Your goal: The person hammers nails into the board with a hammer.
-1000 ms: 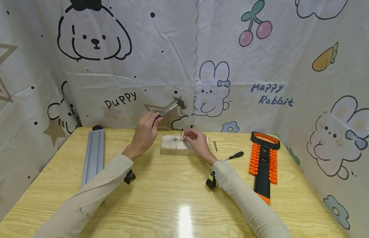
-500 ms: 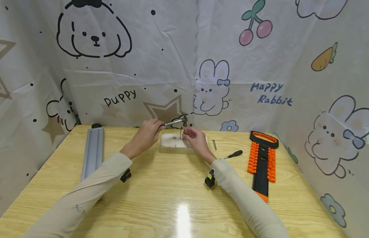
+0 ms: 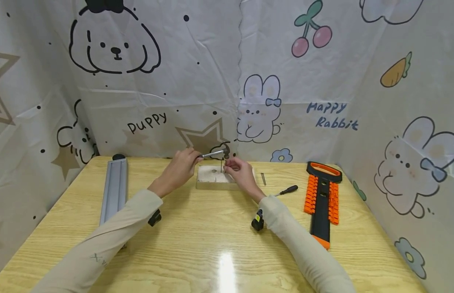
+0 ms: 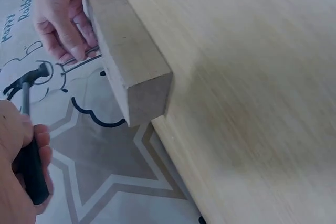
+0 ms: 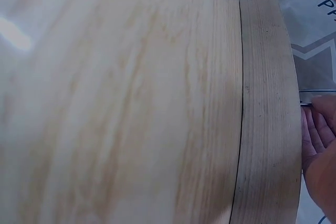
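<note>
My left hand [image 3: 180,165] grips a small claw hammer [image 4: 34,171] by its dark handle. The hammer's head hangs just above the wooden block [image 3: 208,185], close over an upright nail [image 3: 221,167]. Fingers and thumb of my right hand [image 3: 239,173] pinch a nail [image 4: 93,50] at the block's top face. In the left wrist view the upright nail runs right beside the pinched one, both sticking out from the block. The right hand covers the block's right part in the head view.
To the right of the block lie loose nails [image 3: 263,179] and a dark-handled screwdriver [image 3: 288,190]. Farther right is a black and orange tool [image 3: 323,199]. A grey metal bar [image 3: 115,187] lies at left. Patterned cloth [image 3: 197,89] hangs behind the table [image 3: 197,252].
The left hand has brought the hammer down and slightly right, from above the block to close over the nail. The right hand has stayed at the nails.
</note>
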{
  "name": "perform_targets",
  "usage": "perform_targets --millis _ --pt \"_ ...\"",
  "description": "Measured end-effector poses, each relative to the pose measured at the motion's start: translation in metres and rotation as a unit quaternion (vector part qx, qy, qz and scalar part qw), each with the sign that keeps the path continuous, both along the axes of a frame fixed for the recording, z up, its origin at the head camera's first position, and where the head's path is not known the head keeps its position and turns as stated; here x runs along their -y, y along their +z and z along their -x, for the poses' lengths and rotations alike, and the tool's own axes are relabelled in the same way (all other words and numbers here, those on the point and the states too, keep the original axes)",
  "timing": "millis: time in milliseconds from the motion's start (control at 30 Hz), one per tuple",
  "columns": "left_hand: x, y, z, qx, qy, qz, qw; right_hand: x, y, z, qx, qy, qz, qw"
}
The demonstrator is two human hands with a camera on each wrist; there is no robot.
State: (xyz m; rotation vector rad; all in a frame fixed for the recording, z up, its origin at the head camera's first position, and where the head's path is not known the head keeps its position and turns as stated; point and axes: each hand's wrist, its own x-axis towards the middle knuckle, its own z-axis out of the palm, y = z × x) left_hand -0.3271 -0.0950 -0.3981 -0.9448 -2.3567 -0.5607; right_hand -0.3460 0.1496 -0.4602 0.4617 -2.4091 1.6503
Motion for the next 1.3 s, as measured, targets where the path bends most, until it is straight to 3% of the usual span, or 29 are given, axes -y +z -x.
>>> perform_targets --millis 133,233,300,367,433,500,667,1033,1300 --pt "-0.003 0.007 0.002 -0.026 -0.014 -0.072 0.997 0.002 0.0 0.0 -0.002 -0.005 0.0 1.0" --pt "-0.005 0.012 0.002 -0.007 -0.017 -0.112 0.9936 0.004 0.0 -0.001 -0.001 -0.009 -0.001 1.0" --pt "-0.004 0.013 0.001 0.025 -0.009 -0.089 0.9956 0.005 0.0 -0.001 -0.001 -0.009 -0.004 1.0" --pt "-0.004 0.013 0.0 0.06 -0.001 -0.039 0.9974 0.007 0.001 0.0 0.0 -0.009 -0.009 0.9999" --pt "-0.003 0.011 0.0 0.079 0.004 0.008 0.9968 0.007 0.001 0.0 0.002 -0.01 -0.013 0.9999" --pt "-0.003 0.011 0.001 0.086 0.004 0.026 0.9959 0.008 0.001 0.0 0.004 -0.011 -0.015 0.9998" --pt "-0.004 0.007 -0.001 0.091 0.006 -0.007 0.9958 0.008 0.001 -0.001 0.004 -0.008 -0.013 0.9999" --pt "-0.001 -0.004 -0.006 0.096 0.014 -0.034 0.9947 0.004 -0.001 0.0 0.001 -0.011 -0.014 0.9998" --pt "0.002 -0.008 -0.005 0.091 0.025 -0.033 0.9949 0.0 0.005 0.001 0.021 0.001 -0.01 0.9997"
